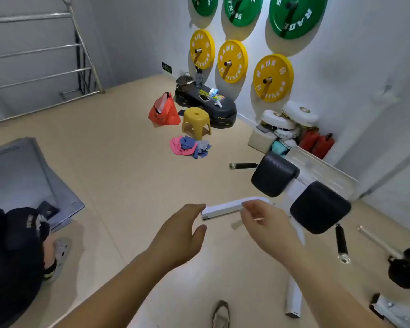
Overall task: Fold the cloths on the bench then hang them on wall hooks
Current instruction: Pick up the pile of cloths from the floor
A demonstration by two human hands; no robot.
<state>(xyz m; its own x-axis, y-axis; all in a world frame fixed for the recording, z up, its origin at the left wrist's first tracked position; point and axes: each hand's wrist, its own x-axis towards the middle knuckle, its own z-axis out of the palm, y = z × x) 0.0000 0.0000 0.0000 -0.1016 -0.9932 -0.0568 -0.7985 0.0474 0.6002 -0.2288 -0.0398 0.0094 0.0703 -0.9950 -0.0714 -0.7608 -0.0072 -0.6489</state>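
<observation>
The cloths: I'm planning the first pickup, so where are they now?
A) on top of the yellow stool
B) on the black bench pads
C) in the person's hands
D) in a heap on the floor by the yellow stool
D: the cloths lie heaped on the floor, right by the feet of the yellow stool.

"RADE" and "FITNESS" were printed in white on the yellow weight plates point(273, 78); "RADE" was likewise read on a green plate point(298, 15).
</observation>
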